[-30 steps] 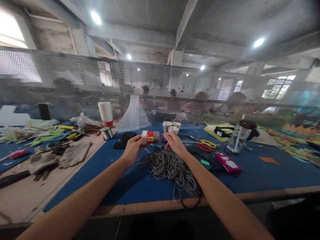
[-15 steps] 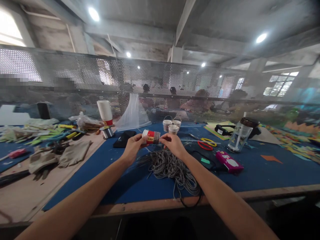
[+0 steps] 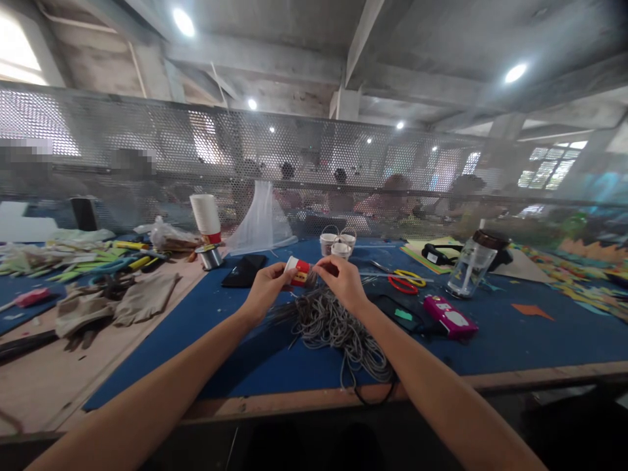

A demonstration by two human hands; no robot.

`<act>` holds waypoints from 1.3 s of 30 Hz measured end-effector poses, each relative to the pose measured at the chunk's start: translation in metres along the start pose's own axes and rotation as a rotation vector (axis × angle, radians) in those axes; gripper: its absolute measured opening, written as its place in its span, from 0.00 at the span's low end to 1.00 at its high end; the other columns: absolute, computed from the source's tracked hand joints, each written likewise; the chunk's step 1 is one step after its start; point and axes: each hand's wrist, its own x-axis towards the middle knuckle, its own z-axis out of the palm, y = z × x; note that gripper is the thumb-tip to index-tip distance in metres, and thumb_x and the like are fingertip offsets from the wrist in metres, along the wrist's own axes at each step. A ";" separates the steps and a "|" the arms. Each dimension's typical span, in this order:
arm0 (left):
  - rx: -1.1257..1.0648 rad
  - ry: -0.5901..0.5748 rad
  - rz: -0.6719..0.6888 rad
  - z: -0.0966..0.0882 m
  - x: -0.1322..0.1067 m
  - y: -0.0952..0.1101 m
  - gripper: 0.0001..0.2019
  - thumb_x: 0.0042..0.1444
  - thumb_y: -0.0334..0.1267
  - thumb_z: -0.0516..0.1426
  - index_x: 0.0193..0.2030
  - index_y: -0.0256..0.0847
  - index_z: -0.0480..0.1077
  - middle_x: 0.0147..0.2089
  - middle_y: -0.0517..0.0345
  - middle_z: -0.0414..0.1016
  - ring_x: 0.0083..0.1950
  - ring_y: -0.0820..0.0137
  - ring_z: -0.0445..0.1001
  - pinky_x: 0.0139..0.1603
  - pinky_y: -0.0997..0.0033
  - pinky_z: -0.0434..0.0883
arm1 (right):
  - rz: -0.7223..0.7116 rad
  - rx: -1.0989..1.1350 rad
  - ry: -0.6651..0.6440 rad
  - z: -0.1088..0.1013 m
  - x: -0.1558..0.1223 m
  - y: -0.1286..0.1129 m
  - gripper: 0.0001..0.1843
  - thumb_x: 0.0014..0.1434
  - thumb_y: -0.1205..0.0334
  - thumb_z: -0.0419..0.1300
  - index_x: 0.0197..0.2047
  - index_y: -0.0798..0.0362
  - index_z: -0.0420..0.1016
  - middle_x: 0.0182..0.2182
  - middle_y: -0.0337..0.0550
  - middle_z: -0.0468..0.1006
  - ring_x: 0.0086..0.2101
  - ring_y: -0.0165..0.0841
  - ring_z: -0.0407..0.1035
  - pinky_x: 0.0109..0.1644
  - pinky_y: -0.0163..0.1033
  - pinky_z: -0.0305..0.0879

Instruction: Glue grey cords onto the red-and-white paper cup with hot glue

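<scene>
My left hand [image 3: 265, 288] is closed round a red-and-white paper cup [image 3: 299, 269], held on its side above the blue mat. Grey cord is wound round the cup's lower end. The fingers of my right hand [image 3: 342, 280] pinch together beside that end, apparently on the cord, though the strand itself is hard to see. Below both hands lies a loose heap of grey cord [image 3: 338, 327]. Just behind my right hand stand three small white cups [image 3: 330, 244] with thin loop handles.
A black phone [image 3: 244, 271] lies left of the cup. Behind it rises a stack of paper cups [image 3: 205, 216]. To the right are red-and-yellow scissors [image 3: 407, 281], a magenta box [image 3: 449, 318] and a bottle [image 3: 470, 265]. Gloves [image 3: 146, 299] lie at left; a perforated screen [image 3: 304, 150] runs behind.
The cup has tilted, its wound end dipping down and to the right. My right hand has shifted slightly upward beside it, fingers still pinched. My left hand keeps its hold.
</scene>
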 end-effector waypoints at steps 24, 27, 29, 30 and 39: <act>0.001 -0.082 -0.007 0.003 -0.002 0.002 0.18 0.53 0.51 0.62 0.40 0.38 0.78 0.35 0.54 0.79 0.35 0.66 0.75 0.36 0.69 0.70 | -0.057 -0.091 0.023 -0.002 0.000 0.002 0.08 0.63 0.56 0.59 0.37 0.49 0.77 0.34 0.41 0.77 0.34 0.32 0.70 0.41 0.36 0.64; -0.004 -0.082 -0.006 0.003 -0.003 0.004 0.18 0.52 0.51 0.63 0.39 0.38 0.78 0.35 0.54 0.79 0.35 0.66 0.75 0.36 0.69 0.70 | -0.043 -0.099 0.016 -0.002 0.000 0.001 0.08 0.63 0.56 0.59 0.37 0.49 0.77 0.34 0.41 0.77 0.34 0.32 0.70 0.41 0.36 0.65; 0.001 -0.083 -0.006 0.003 -0.003 0.005 0.17 0.52 0.52 0.62 0.38 0.38 0.78 0.35 0.54 0.79 0.35 0.66 0.75 0.36 0.69 0.70 | -0.043 -0.097 0.016 -0.003 0.000 0.001 0.08 0.63 0.56 0.59 0.37 0.49 0.77 0.34 0.41 0.77 0.34 0.32 0.70 0.41 0.37 0.65; 0.006 -0.083 -0.007 0.004 -0.004 0.005 0.17 0.52 0.52 0.62 0.38 0.38 0.77 0.35 0.53 0.79 0.35 0.66 0.75 0.36 0.69 0.70 | -0.045 -0.094 0.017 -0.003 0.000 0.000 0.08 0.63 0.56 0.59 0.36 0.49 0.76 0.34 0.41 0.77 0.34 0.32 0.70 0.41 0.37 0.65; 0.013 -0.082 -0.016 0.003 -0.003 0.004 0.19 0.51 0.53 0.63 0.38 0.38 0.78 0.35 0.54 0.79 0.35 0.66 0.76 0.36 0.69 0.70 | -0.036 -0.090 0.019 -0.003 0.000 0.001 0.08 0.63 0.56 0.60 0.37 0.49 0.77 0.34 0.42 0.78 0.35 0.34 0.71 0.42 0.38 0.66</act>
